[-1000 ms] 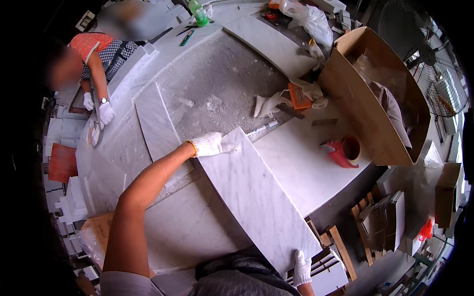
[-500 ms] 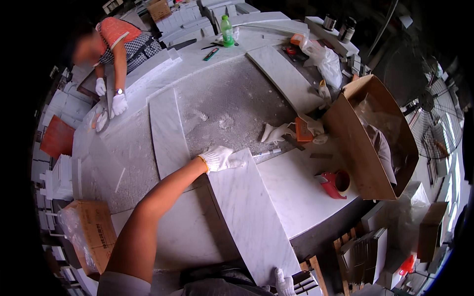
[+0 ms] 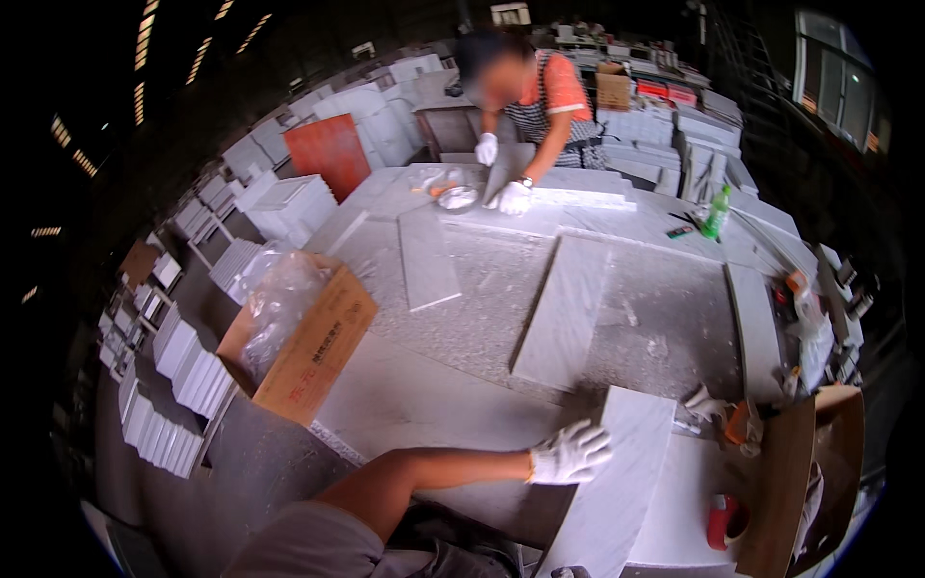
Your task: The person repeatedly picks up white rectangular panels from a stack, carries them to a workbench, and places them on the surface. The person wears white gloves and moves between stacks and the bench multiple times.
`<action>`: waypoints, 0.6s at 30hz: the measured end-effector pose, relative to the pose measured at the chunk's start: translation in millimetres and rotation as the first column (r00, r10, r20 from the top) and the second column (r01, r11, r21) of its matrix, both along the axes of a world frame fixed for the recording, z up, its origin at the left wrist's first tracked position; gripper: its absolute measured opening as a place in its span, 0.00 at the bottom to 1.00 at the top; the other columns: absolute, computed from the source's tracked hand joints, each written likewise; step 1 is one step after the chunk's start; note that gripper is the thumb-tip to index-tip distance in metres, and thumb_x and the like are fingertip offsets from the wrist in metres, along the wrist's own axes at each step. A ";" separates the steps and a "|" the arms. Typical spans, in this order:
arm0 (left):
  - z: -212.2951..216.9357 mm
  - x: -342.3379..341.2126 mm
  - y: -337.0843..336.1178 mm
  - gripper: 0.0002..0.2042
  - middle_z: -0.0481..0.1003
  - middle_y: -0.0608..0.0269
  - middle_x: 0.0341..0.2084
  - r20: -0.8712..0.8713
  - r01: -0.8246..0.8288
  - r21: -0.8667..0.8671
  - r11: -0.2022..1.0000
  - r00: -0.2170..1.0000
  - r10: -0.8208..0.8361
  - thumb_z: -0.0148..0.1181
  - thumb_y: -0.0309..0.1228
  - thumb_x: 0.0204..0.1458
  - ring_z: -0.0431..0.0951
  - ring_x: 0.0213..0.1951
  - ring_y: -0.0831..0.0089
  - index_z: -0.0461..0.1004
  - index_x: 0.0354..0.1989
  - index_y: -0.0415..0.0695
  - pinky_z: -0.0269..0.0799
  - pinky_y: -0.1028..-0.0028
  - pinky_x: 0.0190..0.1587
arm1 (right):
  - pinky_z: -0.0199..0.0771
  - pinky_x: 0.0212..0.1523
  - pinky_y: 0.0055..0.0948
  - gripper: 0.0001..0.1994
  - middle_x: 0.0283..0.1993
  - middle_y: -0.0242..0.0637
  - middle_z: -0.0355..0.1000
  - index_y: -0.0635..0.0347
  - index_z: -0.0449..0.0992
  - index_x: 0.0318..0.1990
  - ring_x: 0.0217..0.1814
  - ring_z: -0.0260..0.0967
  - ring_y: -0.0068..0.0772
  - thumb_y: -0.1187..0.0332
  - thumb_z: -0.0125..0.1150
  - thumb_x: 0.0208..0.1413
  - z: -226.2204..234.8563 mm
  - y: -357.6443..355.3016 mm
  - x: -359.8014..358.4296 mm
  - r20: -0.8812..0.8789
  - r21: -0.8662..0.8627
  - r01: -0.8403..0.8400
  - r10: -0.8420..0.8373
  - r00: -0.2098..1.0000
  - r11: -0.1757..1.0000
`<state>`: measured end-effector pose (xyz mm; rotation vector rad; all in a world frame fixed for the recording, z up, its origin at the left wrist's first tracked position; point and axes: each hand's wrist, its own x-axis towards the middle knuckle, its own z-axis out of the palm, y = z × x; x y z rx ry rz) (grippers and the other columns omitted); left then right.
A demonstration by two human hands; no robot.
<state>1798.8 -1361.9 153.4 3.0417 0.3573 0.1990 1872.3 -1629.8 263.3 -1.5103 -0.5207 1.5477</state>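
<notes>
Head view: a white marble slab (image 3: 617,482) is gripped at its far left edge by the gloved left hand (image 3: 570,453), whose fingers (image 3: 590,438) are curled over that edge; the slab is tilted up from the near side of the bench (image 3: 434,405). The right hand is barely seen at the lower rim, so its hold cannot be told. Open grey bench surface is left between this slab and a second slab (image 3: 564,308) laid flat farther off. A narrower slab (image 3: 429,260) is set to the far left. A cardboard box (image 3: 308,347) is butted against the bench's left edge. At the far side, another person's gloved hands (image 3: 501,178) are pressed on stone.
</notes>
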 end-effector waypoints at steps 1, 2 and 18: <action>3.8 -27.2 -14.8 0.29 0.62 0.53 0.59 0.038 -0.005 -0.086 0.996 0.999 0.008 0.51 0.51 0.53 0.62 0.60 0.57 0.63 0.59 0.47 0.54 0.53 0.63 | 0.72 0.28 0.30 0.19 0.28 0.41 0.75 0.64 0.72 0.40 0.27 0.73 0.30 0.52 0.52 0.61 -14.8 -0.8 -0.1 0.043 0.049 -0.038 0.036 0.998 0.998; -1.2 -56.4 -25.5 0.27 0.62 0.54 0.59 0.056 0.003 -0.082 0.997 0.998 0.001 0.52 0.49 0.53 0.62 0.60 0.58 0.64 0.59 0.46 0.56 0.55 0.62 | 0.73 0.29 0.29 0.18 0.27 0.40 0.75 0.65 0.72 0.40 0.27 0.73 0.30 0.55 0.52 0.62 -28.6 -1.3 -0.4 0.103 0.092 -0.055 0.045 0.994 0.994; 21.7 -437.6 -143.7 0.21 0.74 0.46 0.36 -0.034 -0.545 -0.664 0.511 0.705 0.708 0.48 0.44 0.56 0.74 0.40 0.49 0.68 0.50 0.41 0.68 0.56 0.44 | 0.72 0.36 0.30 0.19 0.30 0.42 0.73 0.63 0.72 0.42 0.33 0.71 0.30 0.53 0.54 0.60 34.3 108.5 -262.7 0.485 0.362 -0.598 0.403 0.776 0.715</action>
